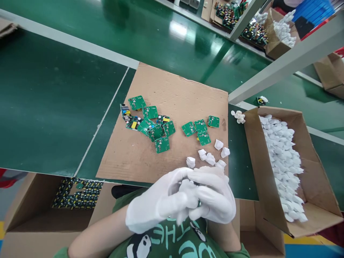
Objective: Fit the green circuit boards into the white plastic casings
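In white gloves, my left hand (pixel 163 202) and my right hand (pixel 215 193) are brought together in front of my body, with fingers closed around one small thing. A green edge of what looks like a small circuit board (pixel 199 203) shows between the fingers; the gloves hide the rest. Just beyond my hands, several crumpled white pieces (pixel 210 158) lie on a cardboard sheet (pixel 129 157). Farther up are a small group of green circuit boards (pixel 200 125) and a larger, overlapping pile of circuit boards (pixel 155 133), a few with their components facing up.
A cardboard box (pixel 255 161) full of white pieces (pixel 282 161) stands at the right. Beside it lie small whitish discs (pixel 238 116) and one lone board (pixel 261 100). Below left, an open box (pixel 29 200) holds rows of boards. A grey post (pixel 285 61) crosses the upper right.
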A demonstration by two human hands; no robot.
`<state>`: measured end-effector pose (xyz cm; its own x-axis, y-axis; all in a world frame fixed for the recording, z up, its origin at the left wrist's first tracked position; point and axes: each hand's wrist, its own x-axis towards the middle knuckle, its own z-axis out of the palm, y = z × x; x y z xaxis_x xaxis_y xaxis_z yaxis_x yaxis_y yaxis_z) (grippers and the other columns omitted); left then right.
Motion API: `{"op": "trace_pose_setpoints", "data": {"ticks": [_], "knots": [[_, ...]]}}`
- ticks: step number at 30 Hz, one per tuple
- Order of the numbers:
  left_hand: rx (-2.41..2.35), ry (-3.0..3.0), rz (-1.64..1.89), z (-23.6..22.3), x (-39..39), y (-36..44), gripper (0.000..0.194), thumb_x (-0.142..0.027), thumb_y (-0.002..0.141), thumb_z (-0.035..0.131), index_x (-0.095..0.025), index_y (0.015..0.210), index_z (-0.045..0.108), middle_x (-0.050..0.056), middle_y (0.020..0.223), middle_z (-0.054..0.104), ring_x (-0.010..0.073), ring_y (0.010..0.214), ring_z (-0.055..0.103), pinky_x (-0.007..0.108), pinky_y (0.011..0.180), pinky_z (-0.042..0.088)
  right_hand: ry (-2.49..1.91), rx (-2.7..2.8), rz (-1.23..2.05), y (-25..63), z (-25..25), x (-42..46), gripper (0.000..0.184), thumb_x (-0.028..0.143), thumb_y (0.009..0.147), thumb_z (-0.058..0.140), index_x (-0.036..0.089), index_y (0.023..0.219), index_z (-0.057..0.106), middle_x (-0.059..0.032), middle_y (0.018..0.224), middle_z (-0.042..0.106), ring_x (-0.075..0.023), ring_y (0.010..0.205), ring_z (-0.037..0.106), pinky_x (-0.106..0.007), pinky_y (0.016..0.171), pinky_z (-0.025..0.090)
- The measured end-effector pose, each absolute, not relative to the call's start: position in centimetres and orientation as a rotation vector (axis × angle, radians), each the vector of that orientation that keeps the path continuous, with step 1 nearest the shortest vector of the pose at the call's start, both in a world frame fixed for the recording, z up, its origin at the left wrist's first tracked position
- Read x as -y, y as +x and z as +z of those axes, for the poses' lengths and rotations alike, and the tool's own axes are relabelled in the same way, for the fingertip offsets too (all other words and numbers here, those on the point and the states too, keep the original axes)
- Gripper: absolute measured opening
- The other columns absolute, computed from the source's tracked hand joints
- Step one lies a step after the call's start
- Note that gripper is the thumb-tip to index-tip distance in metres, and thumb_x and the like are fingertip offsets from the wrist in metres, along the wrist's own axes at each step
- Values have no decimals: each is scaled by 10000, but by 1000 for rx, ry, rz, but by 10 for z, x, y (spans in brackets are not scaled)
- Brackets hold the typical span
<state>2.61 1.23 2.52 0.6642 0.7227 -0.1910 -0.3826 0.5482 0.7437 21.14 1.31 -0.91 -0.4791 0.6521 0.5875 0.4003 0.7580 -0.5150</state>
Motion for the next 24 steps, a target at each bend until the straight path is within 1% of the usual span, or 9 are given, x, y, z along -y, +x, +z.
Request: {"op": "trace_pose_setpoints", "data": {"ticks": [3, 7, 10, 13, 15, 18, 20, 22, 24], "knots": [[-552, 754, 653, 25, -12, 22, 343, -482, 905, 626, -177, 1054, 574, -31, 710, 531, 100, 558, 448, 251, 582, 404, -722, 2083, 405, 213, -7, -17, 370, 458, 982, 568, 309, 1320, 561, -78, 1092, 698, -218, 859, 707, -377, 699, 601], [-642, 883, 641, 26, -14, 18, 210, -376, 913, 612, -186, 1004, 597, -4, 834, 546, 115, 645, 476, 268, 656, 444, -717, 1967, 546, 205, -1, -21, 426, 540, 937, 617, 246, 1244, 612, -55, 954, 713, -197, 787, 697, -359, 719, 582], [-562, 888, 685, 27, -15, 15, 281, -468, 892, 606, -190, 933, 608, -1, 774, 549, 167, 726, 524, 320, 752, 471, -748, 1919, 598, 199, 4, -22, 339, 440, 948, 646, 217, 1202, 618, -47, 926, 712, -180, 776, 693, -345, 719, 566], [-579, 780, 612, 28, -15, 13, 286, -471, 916, 593, -185, 931, 590, -25, 693, 522, 122, 602, 487, 261, 618, 433, -711, 1989, 586, 198, 8, -25, 418, 506, 956, 609, 203, 1244, 593, -51, 921, 692, -186, 804, 690, -348, 713, 572], [-629, 722, 565, 28, -14, 12, 268, -431, 938, 588, -179, 1030, 585, -33, 702, 521, 88, 540, 451, 224, 545, 393, -720, 2088, 533, 198, 10, -28, 365, 503, 980, 568, 213, 1199, 605, -57, 952, 682, -181, 834, 681, -343, 741, 582], [-711, 736, 589, 25, -11, 10, 373, -454, 944, 595, -171, 1186, 587, -9, 759, 569, 86, 563, 493, 219, 573, 440, -744, 2264, 411, 197, 16, -32, 276, 436, 1034, 472, 213, 1119, 611, -83, 1064, 704, -199, 992, 674, -358, 872, 576], [-699, 679, 618, 20, -9, 7, 479, -497, 927, 611, -187, 1288, 556, 17, 820, 614, 92, 571, 529, 225, 574, 465, -742, 2355, 345, 195, 24, -32, 338, 470, 1045, 411, 207, 1129, 606, -76, 1050, 732, -215, 1062, 657, -369, 919, 552], [-597, 522, 655, 13, -8, 3, 654, -564, 907, 601, -249, 1448, 414, 55, 967, 659, 104, 554, 568, 246, 541, 480, -787, 2395, 277, 193, 36, -34, 408, 515, 1046, 364, 208, 1173, 602, -52, 996, 753, -222, 1067, 646, -382, 922, 527], [-640, 493, 753, 7, -8, -1, 679, -585, 928, 553, -276, 1496, 345, 98, 1135, 656, 108, 576, 586, 258, 545, 478, -882, 2405, 242, 193, 51, -44, 459, 553, 1044, 345, 212, 1196, 611, -40, 972, 756, -223, 1033, 646, -405, 937, 500]]}}
